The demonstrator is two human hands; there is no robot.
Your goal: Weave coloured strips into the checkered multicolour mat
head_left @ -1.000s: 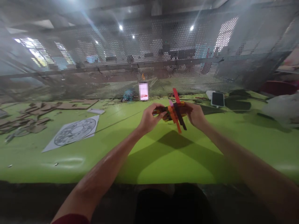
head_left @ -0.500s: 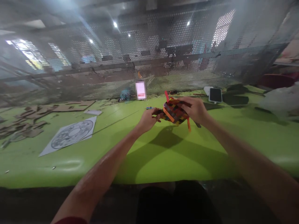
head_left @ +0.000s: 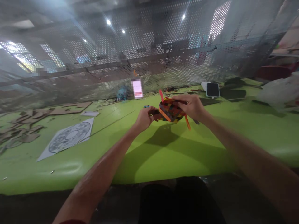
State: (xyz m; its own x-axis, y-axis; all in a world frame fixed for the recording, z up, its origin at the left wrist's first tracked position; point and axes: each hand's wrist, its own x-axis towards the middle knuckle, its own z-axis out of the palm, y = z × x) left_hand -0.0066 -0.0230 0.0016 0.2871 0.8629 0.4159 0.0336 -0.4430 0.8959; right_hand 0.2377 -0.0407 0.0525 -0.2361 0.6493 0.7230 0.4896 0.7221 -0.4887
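A small woven piece [head_left: 171,111] of red, orange, yellow and dark strips is held up above the green tabletop [head_left: 168,161]. Loose strip ends stick out of it, a red one at the top and an orange one at the lower right. My left hand [head_left: 146,118] is closed on its left edge, with the fingertips partly hidden behind it. From the upper right, my right hand [head_left: 192,106] pinches the same piece between thumb and fingers. A dark strip end shows below my right hand.
Cut cardboard pieces [head_left: 30,121] and a paper with a round printed pattern [head_left: 70,137] lie on the left. A lit phone [head_left: 137,88] leans near the mesh panel [head_left: 158,59] beside a blue bundle [head_left: 121,93]. Farther right are a dark-screened phone [head_left: 212,90] and a plastic bag [head_left: 280,90].
The whole view has shifted slightly. Both hands keep hold of the woven piece, which has tilted a little; the fingers of my left hand are curled more tightly at its edge.
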